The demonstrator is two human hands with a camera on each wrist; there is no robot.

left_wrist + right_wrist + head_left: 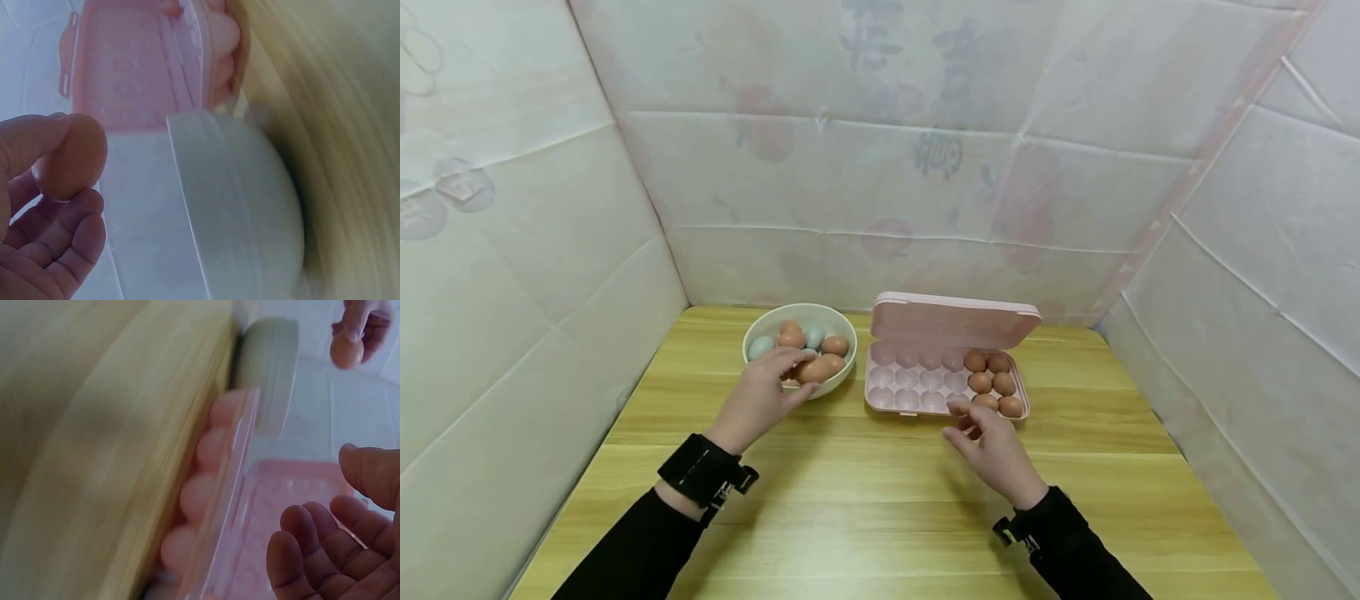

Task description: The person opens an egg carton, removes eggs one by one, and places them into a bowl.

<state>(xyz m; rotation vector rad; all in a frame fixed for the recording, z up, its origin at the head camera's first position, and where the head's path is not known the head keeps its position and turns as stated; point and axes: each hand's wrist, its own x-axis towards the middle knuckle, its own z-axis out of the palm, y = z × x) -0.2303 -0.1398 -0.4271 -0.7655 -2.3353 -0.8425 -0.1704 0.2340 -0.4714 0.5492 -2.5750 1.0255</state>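
Above the cream bowl (754, 332), my left hand (762, 398) pinches a brown egg (74, 157) between thumb and fingers. Brown eggs and pale blue-green eggs (762, 347) lie in the bowl; the hand hides part of them. To its right, the pink egg carton (892, 410) has its lid (955, 321) raised at the back. Several brown eggs (981, 382) fill the carton's right-hand columns, and its left cups hold none. My right hand (996, 454) hovers at the carton's front edge, fingers loosely bent and holding nothing.
Bowl and carton stand side by side near the back of the wood-grain table (865, 508). Pale printed sheeting (850, 183) rises as walls behind and on both sides. A black band with a small device sits on each wrist.
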